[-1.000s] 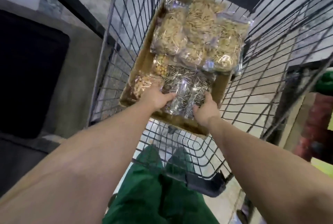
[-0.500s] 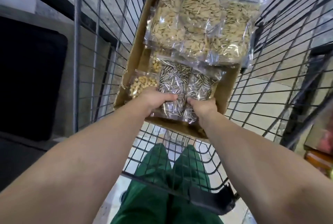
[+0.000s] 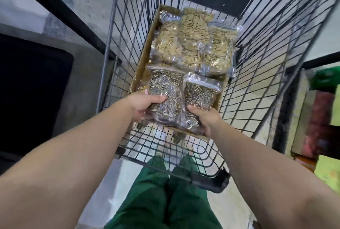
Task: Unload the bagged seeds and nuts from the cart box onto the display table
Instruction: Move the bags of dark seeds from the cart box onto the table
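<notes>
Two hands' grips, left hand and right hand, clasp sunflower seed bags above cardboard box; wire cart.

Left hand and right hand clasp sunflower-seed bags (clear plastic) over the cart box.

Two striped-seed bags; three pale-seed bags; one box.

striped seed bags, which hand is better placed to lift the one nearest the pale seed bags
Right. The right hand grips the near end of the right striped seed bag, whose far end touches the pale seed bags. The left hand holds the other striped seed bag.
</notes>
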A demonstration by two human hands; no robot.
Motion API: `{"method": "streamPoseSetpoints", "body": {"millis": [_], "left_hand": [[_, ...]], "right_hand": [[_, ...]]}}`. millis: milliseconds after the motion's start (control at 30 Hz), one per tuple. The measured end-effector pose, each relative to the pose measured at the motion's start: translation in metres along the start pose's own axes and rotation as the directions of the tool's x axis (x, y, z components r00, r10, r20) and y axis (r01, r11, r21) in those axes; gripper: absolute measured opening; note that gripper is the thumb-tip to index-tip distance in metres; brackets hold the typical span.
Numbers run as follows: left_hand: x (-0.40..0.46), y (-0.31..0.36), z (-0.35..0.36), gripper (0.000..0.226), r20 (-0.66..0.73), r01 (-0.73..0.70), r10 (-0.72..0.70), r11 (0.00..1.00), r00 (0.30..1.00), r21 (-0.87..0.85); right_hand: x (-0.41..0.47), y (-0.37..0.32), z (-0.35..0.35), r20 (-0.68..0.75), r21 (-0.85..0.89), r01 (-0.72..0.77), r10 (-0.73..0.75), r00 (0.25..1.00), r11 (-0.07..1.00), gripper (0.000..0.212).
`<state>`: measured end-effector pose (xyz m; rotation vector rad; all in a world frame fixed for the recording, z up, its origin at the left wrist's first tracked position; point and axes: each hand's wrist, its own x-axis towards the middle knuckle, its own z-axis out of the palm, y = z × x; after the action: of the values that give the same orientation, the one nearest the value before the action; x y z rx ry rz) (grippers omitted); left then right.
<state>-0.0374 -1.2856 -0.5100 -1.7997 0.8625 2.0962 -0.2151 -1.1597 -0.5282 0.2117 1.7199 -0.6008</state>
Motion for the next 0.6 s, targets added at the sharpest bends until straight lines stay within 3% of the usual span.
{"method": "streamPoseSetpoints", "body": {"millis": [133, 200, 267, 300, 367, 433, 500, 600], "left_hand": [[-0.044, 0.005, -0.005, 0.081, 0.020, -0.114, 0.113, 0.993, 0.993, 0.029], [-0.071, 0.006, -0.009, 0.104, 0.037, -0.183, 0.180, 0.973, 0.983, 0.139], [-0.092, 0.004, -0.019, 0.108, -0.005, -0.240, 0.249, 0.940, 0.969, 0.243], [-0.102, 0.002, -0.026, 0.105, -0.025, -0.273, 0.290, 0.924, 0.957, 0.267], [-0.121, -0.003, -0.035, 0.106, -0.067, -0.325, 0.341, 0.930, 0.938, 0.174], [-0.151, -0.009, -0.032, 0.098, -0.109, -0.388, 0.385, 0.922, 0.916, -0.006], [-0.182, -0.020, -0.024, 0.074, -0.153, -0.464, 0.446, 0.878, 0.882, -0.113], [-0.220, -0.045, -0.011, 0.062, -0.225, -0.567, 0.525, 0.796, 0.821, -0.212]], "right_hand": [[-0.054, -0.004, -0.006, 0.041, -0.006, 0.086, -0.086, 0.996, 0.996, 0.081], [-0.076, -0.003, -0.011, 0.046, -0.029, 0.158, -0.156, 0.987, 0.987, 0.098], [-0.108, -0.010, -0.012, 0.076, -0.065, 0.262, -0.257, 0.963, 0.963, 0.121], [-0.123, -0.014, -0.013, 0.087, -0.070, 0.302, -0.296, 0.951, 0.951, 0.120], [-0.148, -0.025, -0.017, 0.110, -0.037, 0.378, -0.372, 0.922, 0.925, 0.100], [-0.163, -0.034, -0.017, 0.154, -0.078, 0.443, -0.428, 0.891, 0.893, 0.124], [-0.163, -0.038, -0.017, 0.227, -0.110, 0.532, -0.500, 0.836, 0.839, 0.146], [-0.196, -0.035, -0.009, 0.352, -0.127, 0.616, -0.545, 0.761, 0.778, 0.145]]}}
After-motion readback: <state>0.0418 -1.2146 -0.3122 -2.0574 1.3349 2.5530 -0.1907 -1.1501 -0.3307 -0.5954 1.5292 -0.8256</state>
